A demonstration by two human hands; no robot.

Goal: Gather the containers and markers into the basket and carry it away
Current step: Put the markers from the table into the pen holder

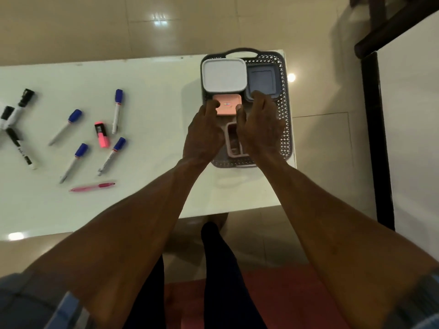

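A grey perforated basket stands at the right end of the white table. Inside it lie a white-lidded container, a blue-lidded container, a small pink-lidded container and a pink open tub. My left hand and my right hand are both over the basket, fingertips curled on the left and right edges of the pink-lidded container. Several blue-capped markers, a pink highlighter, a pink pen and black markers lie scattered on the table's left half.
A dark wooden frame stands just right of the table. Glossy beige floor tiles surround the table. My legs and a red mat are below the table's near edge.
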